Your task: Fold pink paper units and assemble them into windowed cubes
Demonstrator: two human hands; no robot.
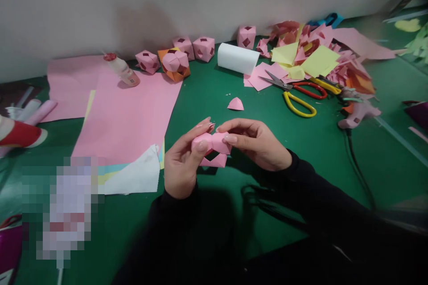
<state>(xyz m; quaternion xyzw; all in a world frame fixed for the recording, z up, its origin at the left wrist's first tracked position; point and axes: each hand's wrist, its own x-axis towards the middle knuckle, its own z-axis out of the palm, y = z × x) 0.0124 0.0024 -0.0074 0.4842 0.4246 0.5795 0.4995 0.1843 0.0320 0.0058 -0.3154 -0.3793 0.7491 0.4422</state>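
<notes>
Green tabletop (203, 102) spreads beneath a person's handwork. Nearest, left hand (182, 158) and right hand (261, 142) meet on one pink box (220, 141), pinching it from either side with thumbs and fingers; a white sheet's (140, 176) edge lies near the left. Just beyond, a scrap (236, 104) sits on open green, a bare lane between pink sheets (130, 120) at left and scissors (286, 86) at right, blades over offcuts (254, 73). Farther back, a white roll (237, 59) and more boxes (203, 49) sit near the pale wall (214, 0).
</notes>
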